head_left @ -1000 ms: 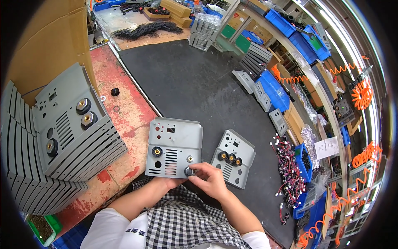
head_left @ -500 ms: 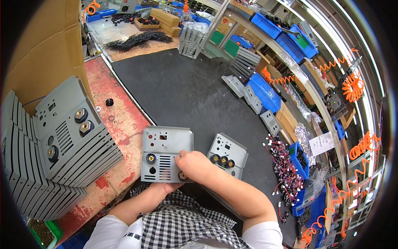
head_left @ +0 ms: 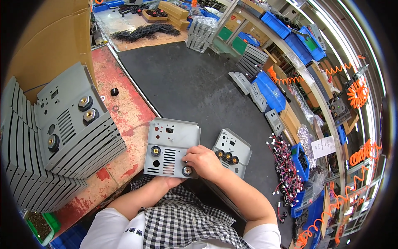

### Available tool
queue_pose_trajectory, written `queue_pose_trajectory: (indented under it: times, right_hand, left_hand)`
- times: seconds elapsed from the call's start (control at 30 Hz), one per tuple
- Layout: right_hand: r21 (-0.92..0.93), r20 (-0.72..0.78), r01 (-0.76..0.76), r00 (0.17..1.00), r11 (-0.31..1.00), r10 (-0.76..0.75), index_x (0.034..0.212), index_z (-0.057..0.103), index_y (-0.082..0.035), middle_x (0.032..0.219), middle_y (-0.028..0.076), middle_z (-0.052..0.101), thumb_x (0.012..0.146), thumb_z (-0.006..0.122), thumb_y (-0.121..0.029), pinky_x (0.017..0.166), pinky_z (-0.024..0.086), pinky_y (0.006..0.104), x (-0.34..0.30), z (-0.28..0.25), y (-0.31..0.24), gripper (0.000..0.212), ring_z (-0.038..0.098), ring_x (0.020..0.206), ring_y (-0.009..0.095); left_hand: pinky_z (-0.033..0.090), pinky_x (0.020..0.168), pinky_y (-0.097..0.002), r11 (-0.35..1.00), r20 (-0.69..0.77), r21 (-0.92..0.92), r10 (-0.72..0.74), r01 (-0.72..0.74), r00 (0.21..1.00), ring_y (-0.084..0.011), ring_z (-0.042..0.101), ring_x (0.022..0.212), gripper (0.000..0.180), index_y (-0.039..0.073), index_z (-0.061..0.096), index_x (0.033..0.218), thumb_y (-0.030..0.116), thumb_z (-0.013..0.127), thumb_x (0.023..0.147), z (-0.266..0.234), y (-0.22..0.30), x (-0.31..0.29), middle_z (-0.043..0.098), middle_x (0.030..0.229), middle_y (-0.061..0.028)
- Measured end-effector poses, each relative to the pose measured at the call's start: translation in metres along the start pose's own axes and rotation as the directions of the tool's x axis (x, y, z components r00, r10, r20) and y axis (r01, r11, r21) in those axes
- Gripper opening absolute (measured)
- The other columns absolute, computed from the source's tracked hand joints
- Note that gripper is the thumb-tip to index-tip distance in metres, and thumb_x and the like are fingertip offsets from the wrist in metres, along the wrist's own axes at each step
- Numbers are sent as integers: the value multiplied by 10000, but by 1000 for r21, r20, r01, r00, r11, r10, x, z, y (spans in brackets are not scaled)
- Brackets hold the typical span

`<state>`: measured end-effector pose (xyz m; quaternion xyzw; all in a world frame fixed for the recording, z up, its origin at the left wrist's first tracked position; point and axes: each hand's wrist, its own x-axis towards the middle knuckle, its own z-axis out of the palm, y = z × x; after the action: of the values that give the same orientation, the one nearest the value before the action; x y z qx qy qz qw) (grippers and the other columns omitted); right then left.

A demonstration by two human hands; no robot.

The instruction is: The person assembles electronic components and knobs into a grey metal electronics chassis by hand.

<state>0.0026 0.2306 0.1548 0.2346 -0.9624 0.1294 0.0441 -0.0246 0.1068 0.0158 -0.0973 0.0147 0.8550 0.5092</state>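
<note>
My left hand (head_left: 174,181) grips the lower edge of a grey metal panel (head_left: 176,141) from beneath, its fingers mostly hidden. The panel has slots and holes, with a black round socket (head_left: 156,151) at left and another socket (head_left: 187,170) in its lower right corner. Over the panel's right side, my right hand (head_left: 204,162) is closed, thumb and fingers pinched just above the lower right socket. Whatever the pinch holds is too small or hidden to make out. Just right of that hand lies a second grey panel (head_left: 234,143) with three black sockets in a row.
Stacked grey panels (head_left: 78,153) rise at left beside a large cardboard box (head_left: 49,37). A small black round part (head_left: 114,91) sits on the worn red bench (head_left: 105,72). Wire harnesses (head_left: 287,170) and a blue bin (head_left: 268,93) line the black mat's (head_left: 178,79) right side.
My right hand has shifted slightly right and down relative to the panel, uncovering more of the lower right socket. The left hand keeps its hold. The whole view has shifted a little.
</note>
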Motion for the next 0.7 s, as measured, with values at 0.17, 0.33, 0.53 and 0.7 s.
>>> queue_pose_trajectory:
  times: [0.17, 0.33, 0.53, 0.7]
  right_hand:
    - [-257, 95, 13, 995, 966, 12, 871, 635, -89, 800, 44, 580, 696, 670, -122, 701, 425, 331, 4, -9, -12, 181, 585, 781, 216]
    - [-278, 113, 17, 993, 960, 15, 818, 616, -91, 773, 45, 581, 701, 659, -195, 705, 394, 328, 9, -8, -7, 163, 585, 758, 188]
    - [-423, 117, -116, 976, 899, 181, 807, 611, -93, 776, 63, 587, 669, 712, -259, 659, 403, 352, 12, -2, -7, 238, 583, 694, 206]
    - [-438, -168, -207, 975, 875, 147, 833, 620, -101, 777, 79, 616, 736, 677, -249, 628, 436, 389, 12, -11, -8, 186, 617, 694, 248]
  left_hand:
    - [508, 835, -420, 996, -48, 88, -3, 7, 999, -188, 590, 983, 297, 208, 558, 1088, 380, 367, 939, 9, 1, -7, 602, 1075, -12]
    - [513, 817, -399, 999, 19, 46, -20, 19, 1000, -182, 594, 972, 300, 216, 561, 1080, 387, 358, 940, 10, 3, -7, 607, 1064, 7]
    - [539, 792, -338, 1000, -41, 26, -13, 14, 999, -149, 602, 925, 245, 157, 543, 1074, 304, 388, 956, 30, -2, -14, 600, 1022, -12]
    - [546, 783, -351, 1000, -25, -18, 4, -5, 1000, -167, 618, 904, 270, 149, 546, 1093, 320, 388, 955, 36, -1, -14, 616, 1018, -12]
